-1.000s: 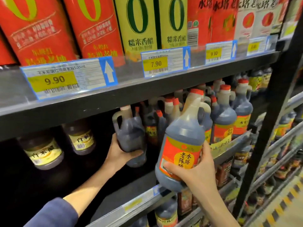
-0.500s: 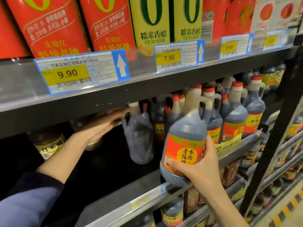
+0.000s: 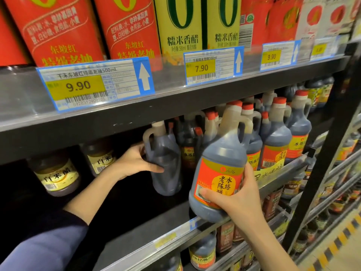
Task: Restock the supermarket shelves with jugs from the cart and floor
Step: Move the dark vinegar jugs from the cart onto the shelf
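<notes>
My right hand [image 3: 237, 198] grips a dark vinegar jug [image 3: 220, 163] with an orange label and a handle, held at the front edge of the middle shelf [image 3: 136, 237]. My left hand [image 3: 134, 161] reaches into the shelf and clasps the side of a second dark jug [image 3: 166, 167], which stands with its label turned away. To the right, several matching jugs with red caps [image 3: 277, 141] stand in rows on the same shelf.
The upper shelf [image 3: 175, 98] hangs low over the jugs, with price tags and tall red and yellow bottles [image 3: 183, 26]. Two round jars [image 3: 56, 175] sit at the back left. A black upright post [image 3: 328, 153] stands at the right. Lower shelves hold more bottles.
My left hand dropped from the jug's handle near the upper shelf back onto the side of the unlabelled jug. The right hand keeps its jug at the shelf's front edge.
</notes>
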